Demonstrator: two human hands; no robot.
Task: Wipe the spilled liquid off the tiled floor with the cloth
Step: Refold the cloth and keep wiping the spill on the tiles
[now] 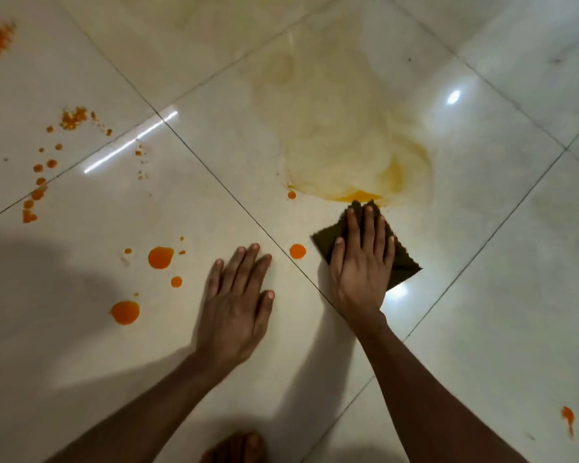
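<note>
The dark cloth (401, 259) lay flat on the tiled floor (482, 295) under the right hand (360, 262), fingers (368, 222) spread, holding nothing. Just beyond their tips was the yellow smear (341, 138). The left hand (236, 305) rested flat, fingers extended, with orange drops (161, 257) left of it.

Left hand (239, 295) lay flat, fingers spread, palm down, right hand (361, 262) pressed flat, fingers extended forward, both forearms outstretched
</note>
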